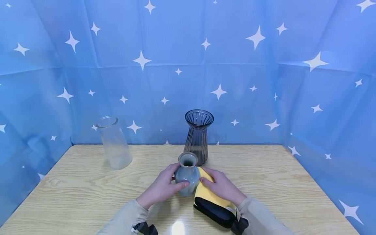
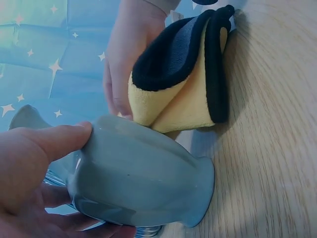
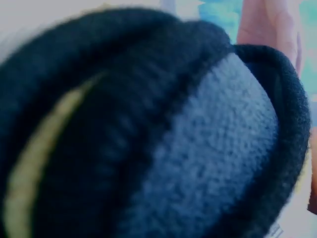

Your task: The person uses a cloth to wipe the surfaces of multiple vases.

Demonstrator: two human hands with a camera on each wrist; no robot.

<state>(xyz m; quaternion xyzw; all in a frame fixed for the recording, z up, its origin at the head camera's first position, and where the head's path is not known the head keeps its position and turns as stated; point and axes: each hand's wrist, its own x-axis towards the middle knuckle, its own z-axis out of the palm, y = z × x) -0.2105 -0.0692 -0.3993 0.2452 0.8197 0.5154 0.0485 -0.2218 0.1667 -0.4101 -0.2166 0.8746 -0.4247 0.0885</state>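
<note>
My left hand (image 1: 161, 188) grips a small blue-grey ceramic vase (image 1: 187, 174) from its left side, thumb across the front and fingers behind. The vase stands roughly upright; whether its base touches the table I cannot tell. My right hand (image 1: 222, 186) holds a folded yellow cloth (image 1: 207, 193) with black edging and a dark grey inner side against the vase's right side. In the left wrist view the cloth (image 2: 181, 109) meets the vase (image 2: 138, 171) at its body. Dark edging and the grey side of the cloth (image 3: 208, 148) fill most of the right wrist view.
Just behind the ceramic vase stands a dark ribbed glass vase (image 1: 197, 140) with a flared mouth. A clear glass vase (image 1: 116, 147) is at the back left of the wooden table (image 1: 264, 182). Blue curtains (image 1: 176, 42) with white stars enclose the back and sides.
</note>
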